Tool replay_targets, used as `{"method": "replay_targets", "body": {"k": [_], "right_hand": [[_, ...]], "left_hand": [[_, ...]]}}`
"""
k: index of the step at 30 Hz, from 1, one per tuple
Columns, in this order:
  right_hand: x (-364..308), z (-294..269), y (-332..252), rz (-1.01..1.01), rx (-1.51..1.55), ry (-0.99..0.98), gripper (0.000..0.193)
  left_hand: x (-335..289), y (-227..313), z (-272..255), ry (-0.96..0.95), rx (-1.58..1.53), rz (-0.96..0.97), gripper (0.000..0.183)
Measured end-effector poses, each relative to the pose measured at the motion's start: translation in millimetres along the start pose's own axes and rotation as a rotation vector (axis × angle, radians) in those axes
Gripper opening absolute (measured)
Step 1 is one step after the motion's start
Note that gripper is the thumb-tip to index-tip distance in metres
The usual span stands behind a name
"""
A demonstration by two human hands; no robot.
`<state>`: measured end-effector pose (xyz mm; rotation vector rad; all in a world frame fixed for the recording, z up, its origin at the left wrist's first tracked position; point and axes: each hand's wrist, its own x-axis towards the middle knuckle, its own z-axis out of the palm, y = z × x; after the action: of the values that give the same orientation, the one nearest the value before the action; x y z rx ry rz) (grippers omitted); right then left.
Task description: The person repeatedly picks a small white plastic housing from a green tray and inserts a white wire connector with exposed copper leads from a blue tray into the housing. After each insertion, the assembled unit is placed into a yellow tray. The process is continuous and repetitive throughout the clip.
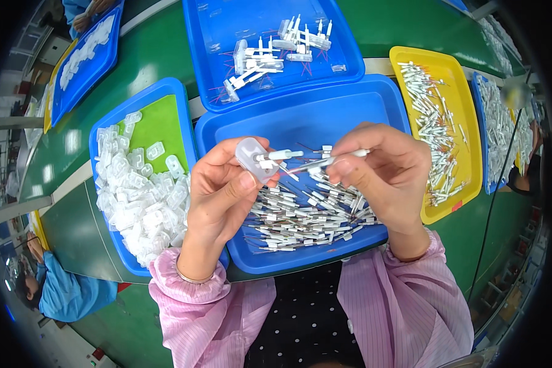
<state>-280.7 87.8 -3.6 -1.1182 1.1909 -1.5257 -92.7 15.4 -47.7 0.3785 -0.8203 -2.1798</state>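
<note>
clearly, in the head view, the left hand holds a translucent plastic housing between thumb and fingers, its flat face turned up, probably so its white inner parts stay in sight. the right hand pinches a slim white-and-grey piece narrowly, with its tip toward the housing; whether they touch, i cannot tell. both are above the middle blue tray, where similar slim pieces lie in heap, seemingly for short reach. the left blue tray keeps loose housings beside the left hand, perhaps for the same convenience.
</note>
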Motion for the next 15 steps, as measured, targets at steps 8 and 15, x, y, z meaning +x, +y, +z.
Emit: {"method": "replay_targets", "body": {"k": [8, 15], "right_hand": [[-0.4, -2.3, 1.3, -0.145, -0.238, 0.043, 0.010], [2.7, 0.1, -3.7, -0.584, -0.637, -0.068, 0.018]], "left_hand": [[0.4, 2.4, 3.7, 0.047, 0.064, 0.028, 0.034], [0.8, 2.4, 6.3, 0.090, 0.237, 0.079, 0.033]]}}
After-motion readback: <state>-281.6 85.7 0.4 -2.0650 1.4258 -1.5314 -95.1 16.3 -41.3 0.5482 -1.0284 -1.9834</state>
